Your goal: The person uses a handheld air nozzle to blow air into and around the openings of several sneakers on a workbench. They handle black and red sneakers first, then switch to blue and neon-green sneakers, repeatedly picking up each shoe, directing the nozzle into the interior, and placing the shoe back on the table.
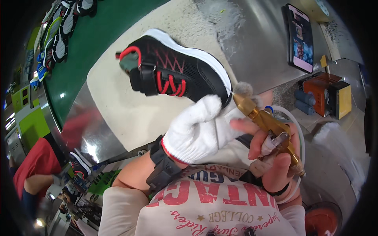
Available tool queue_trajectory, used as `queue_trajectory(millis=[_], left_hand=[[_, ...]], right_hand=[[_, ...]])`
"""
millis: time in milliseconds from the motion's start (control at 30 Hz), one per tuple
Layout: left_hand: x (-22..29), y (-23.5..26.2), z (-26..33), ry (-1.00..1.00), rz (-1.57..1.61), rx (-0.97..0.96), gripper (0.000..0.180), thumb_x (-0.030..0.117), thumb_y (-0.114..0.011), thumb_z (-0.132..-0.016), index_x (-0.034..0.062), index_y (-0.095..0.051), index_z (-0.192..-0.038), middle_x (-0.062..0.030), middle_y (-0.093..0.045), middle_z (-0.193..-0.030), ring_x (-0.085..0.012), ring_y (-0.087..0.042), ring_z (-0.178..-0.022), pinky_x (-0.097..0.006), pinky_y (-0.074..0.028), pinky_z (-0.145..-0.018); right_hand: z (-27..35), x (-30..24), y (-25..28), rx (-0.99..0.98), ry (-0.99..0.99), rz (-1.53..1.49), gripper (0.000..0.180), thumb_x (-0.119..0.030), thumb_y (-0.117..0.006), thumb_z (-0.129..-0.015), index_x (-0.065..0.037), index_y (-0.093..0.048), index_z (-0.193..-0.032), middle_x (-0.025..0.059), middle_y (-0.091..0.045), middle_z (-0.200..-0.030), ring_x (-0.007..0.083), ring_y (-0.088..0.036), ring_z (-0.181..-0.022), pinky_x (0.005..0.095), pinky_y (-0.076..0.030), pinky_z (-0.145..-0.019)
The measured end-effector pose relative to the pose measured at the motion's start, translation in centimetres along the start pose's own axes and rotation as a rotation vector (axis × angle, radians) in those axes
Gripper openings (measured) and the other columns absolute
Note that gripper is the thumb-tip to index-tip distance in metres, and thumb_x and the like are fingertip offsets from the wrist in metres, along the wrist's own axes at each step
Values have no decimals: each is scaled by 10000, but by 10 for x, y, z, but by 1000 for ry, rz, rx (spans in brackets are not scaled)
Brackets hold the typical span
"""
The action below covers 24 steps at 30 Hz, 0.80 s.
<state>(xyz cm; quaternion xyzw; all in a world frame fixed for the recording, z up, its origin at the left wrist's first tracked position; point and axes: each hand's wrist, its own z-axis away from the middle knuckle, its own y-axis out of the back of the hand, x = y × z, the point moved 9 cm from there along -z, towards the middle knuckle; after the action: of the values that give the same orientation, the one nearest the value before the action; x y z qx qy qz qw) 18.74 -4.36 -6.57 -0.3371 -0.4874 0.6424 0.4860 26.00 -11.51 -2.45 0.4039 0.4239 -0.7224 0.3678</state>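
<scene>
A black sneaker (173, 65) with red laces and a white sole lies tilted over the pale work surface, its toe toward me. My left hand (197, 129), in a white knit glove with a red cuff edge, is closed on the toe end. In my bare right hand (271, 157) is a brass spray gun (271, 124). The gun's thin nozzle points at the sole edge by the toe; whether it touches I cannot tell. A clear hose (297, 122) curves round the gun. Grey fluffy material (243, 89) shows just behind the nozzle.
Beyond the pale mat (106, 78) runs a green belt (94, 43), with several shoes (59, 43) at the far left. A phone (301, 39) rests on the metal surface at right, above an orange-and-black box (321, 94). Someone in red (37, 169) is at the left.
</scene>
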Motion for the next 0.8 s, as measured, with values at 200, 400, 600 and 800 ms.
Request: queue_trajectory(millis=[200,400,600,800], left_hand=[[17,-19,-40,-56,221,-49,303,224,-559,-897,112,-523,-1176,-90,-524,-1233,-324,-471,-1208,-505,-394,-989],[39,-23,-47,-37,149,14,442,418,-593,-892,87,-523,-1176,-129,-576,-1133,-320,-571,-1054,-461,-471,-880],[74,3,-16,-47,59,391,364,250,-648,-884,26,-519,-1140,-121,-603,-1033,-265,-596,-989,-399,-502,-849],[192,5,16,-384,-517,546,353,286,-607,-903,15,-540,-1117,-25,-576,-826,-135,-489,-537,-348,-507,-634]], right_hand=[[-7,-21,1,67,183,250,561,-414,-567,-902,-15,-304,-1196,151,-587,-845,363,-518,-1095,443,-350,-950],[-33,-14,-20,-174,644,820,606,-435,-526,-925,-81,-281,-1352,115,-635,-839,484,-433,-1238,534,-316,-996],[-56,-17,-7,-132,625,338,585,-375,-584,-901,-12,-362,-1302,184,-652,-980,339,-596,-1060,430,-427,-943],[-119,-15,19,42,360,242,514,-430,-490,-943,22,-320,-1121,161,-590,-933,164,-594,-762,292,-505,-684]])
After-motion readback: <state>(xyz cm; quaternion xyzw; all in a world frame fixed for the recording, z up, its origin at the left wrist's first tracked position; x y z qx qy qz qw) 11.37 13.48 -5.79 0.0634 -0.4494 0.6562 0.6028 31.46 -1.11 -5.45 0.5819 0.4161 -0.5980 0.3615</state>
